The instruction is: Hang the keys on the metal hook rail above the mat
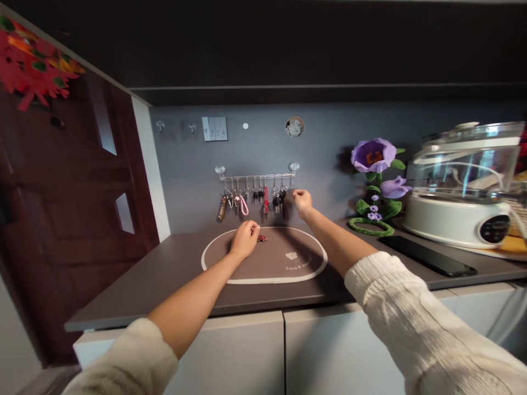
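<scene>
My left hand [246,240] hovers low over an oval brown mat, its fingers curled closed. Small dark-red keys [263,238] stick out by its fingertips; the hand hides the rest of them. Farther right and higher, my right hand [303,202] is closed in a pinch at the right end of a clear hook rail [257,176] on the wall. Whatever its fingers hold is too small to make out. Several key bunches hang from the rail, among them a brown strap [222,209], a pink loop [244,206] and a red cord [266,198].
The white-rimmed mat [263,263] lies on a dark counter [164,274]. To the right stand a purple knitted flower [374,156], a black phone [428,255] and a white appliance with a clear top [457,214]. A dark cabinet [288,49] overhangs the counter.
</scene>
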`<state>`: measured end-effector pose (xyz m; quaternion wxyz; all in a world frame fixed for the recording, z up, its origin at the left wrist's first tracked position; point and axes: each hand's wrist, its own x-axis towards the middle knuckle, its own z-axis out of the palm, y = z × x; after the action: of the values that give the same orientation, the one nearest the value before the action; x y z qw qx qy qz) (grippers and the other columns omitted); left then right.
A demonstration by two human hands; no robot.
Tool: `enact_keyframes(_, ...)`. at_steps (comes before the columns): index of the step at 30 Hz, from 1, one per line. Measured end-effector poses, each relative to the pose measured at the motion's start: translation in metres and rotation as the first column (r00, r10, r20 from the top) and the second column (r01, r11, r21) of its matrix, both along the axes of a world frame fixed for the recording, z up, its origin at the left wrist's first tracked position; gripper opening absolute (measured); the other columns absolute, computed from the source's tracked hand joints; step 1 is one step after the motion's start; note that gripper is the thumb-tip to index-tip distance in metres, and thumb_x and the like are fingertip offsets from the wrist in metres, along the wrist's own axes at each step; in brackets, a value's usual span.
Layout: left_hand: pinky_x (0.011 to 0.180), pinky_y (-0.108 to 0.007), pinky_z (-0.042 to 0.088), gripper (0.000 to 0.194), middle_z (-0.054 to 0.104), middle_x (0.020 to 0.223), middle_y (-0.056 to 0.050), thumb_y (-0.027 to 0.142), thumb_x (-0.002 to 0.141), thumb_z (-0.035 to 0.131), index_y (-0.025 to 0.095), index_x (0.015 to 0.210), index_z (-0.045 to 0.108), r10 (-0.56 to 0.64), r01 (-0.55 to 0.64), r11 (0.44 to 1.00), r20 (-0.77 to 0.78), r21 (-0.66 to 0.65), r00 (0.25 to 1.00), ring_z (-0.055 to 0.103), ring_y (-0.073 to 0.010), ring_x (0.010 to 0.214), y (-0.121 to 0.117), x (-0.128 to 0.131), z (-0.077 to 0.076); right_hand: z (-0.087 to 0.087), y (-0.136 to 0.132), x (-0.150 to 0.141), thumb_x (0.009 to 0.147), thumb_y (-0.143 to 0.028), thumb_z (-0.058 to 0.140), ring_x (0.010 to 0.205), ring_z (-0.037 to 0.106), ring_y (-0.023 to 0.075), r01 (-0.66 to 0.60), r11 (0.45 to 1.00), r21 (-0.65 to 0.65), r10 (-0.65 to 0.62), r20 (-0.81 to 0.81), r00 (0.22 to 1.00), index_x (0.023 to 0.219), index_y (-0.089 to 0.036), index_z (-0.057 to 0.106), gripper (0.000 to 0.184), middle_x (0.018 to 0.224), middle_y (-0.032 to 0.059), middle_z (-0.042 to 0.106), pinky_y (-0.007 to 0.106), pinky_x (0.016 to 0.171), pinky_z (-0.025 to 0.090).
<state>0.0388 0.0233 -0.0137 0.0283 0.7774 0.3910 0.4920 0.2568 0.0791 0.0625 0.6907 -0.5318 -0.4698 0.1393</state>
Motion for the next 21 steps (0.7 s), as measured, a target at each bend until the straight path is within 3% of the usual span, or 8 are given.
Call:
enact_keyframes(3, 0.07, -0.026, 0.04, 0.018, 0.059, 0.077, -0.004, 0.025, 0.082, 0.042, 0.017, 0.074, 0.056, 0.054, -0.054, 0.998, 0.003, 0.014, 0.999, 0.053, -0.0141, 0.073, 0.002, -0.005, 0.002, -0.006, -0.012, -0.01, 0.071, -0.016, 0.046, 0.077, 0.053, 0.01, 0.123, 0.992, 0.008, -0.123, -0.021, 0.992, 0.08, -0.018, 0.054, 0.012, 0.087, 0.0028, 0.06, 0.019, 0.07, 0.04)
enact_keyframes(11, 0.074, -0.027, 0.04, 0.017, 0.059, 0.082, -0.006, 0.021, 0.082, 0.041, 0.017, 0.077, 0.057, 0.153, -0.153, 0.988, -0.03, -0.012, 0.988, 0.053, -0.0157, 0.079, 0.009, -0.018, 0.002, -0.045, -0.044, -0.052, 0.072, -0.019, 0.049, 0.064, 0.051, 0.0082, -0.145, 0.988, -0.056, 0.147, 0.033, 0.989, 0.084, -0.017, 0.056, 0.014, 0.075, -0.0006, 0.059, 0.02, 0.063, 0.041)
enact_keyframes(16, 0.077, -0.028, 0.04, 0.016, 0.06, 0.086, -0.006, 0.018, 0.081, 0.042, 0.017, 0.079, 0.057, 0.148, -0.153, 0.986, -0.072, -0.067, 0.986, 0.053, -0.0157, 0.081, 0.011, -0.02, 0.001, -0.064, -0.062, -0.068, 0.071, -0.016, 0.053, 0.064, 0.051, 0.0093, -0.195, 0.96, -0.199, 0.244, 0.262, 0.934, 0.075, -0.017, 0.059, 0.007, 0.074, 0.0007, 0.061, 0.021, 0.065, 0.04)
enact_keyframes(21, 0.082, -0.029, 0.04, 0.015, 0.059, 0.088, -0.007, 0.016, 0.08, 0.043, 0.017, 0.083, 0.058, 0.105, -0.12, 0.987, -0.135, -0.106, 0.985, 0.053, -0.0163, 0.085, 0.01, -0.02, 0.0, -0.07, -0.068, -0.075, 0.065, -0.015, 0.064, 0.059, 0.051, 0.0111, -0.259, 0.929, -0.266, 0.362, 0.496, 0.789, 0.062, -0.018, 0.062, 0.004, 0.063, 0.0001, 0.061, 0.021, 0.061, 0.038)
